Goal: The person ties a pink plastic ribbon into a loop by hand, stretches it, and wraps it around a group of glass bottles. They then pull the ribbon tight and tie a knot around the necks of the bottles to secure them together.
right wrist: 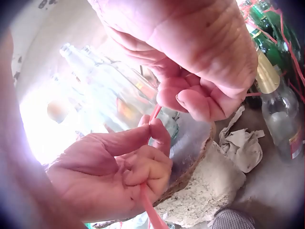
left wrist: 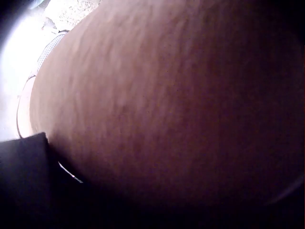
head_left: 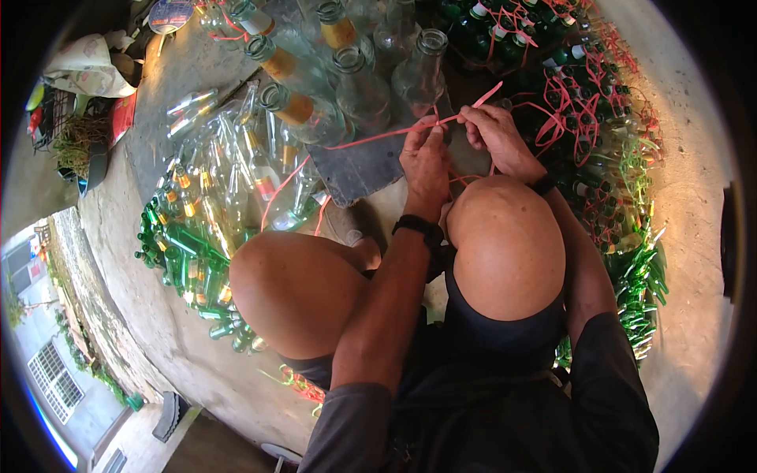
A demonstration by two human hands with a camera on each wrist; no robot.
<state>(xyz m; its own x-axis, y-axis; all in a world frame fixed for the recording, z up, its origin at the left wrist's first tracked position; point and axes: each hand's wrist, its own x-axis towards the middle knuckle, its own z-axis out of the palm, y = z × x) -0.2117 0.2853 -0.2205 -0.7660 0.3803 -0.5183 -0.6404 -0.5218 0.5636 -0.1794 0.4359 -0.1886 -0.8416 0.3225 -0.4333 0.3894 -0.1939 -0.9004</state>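
In the head view, my left hand pinches a strand of pink plastic twine between thumb and forefinger. Close to its right, my right hand grips the same twine, and a loose end sticks up past its fingers. The right wrist view has the right hand above the left hand, with a short piece of twine between their fingertips. Several clear glass bottles stand upright on a dark slab just beyond the hands. Bare skin fills most of the left wrist view.
Clear and green bottles lie piled on the left. On the right are dark green bottles tangled with pink twine. My bent knees flank the left forearm. A crumpled paper scrap lies beside the slab.
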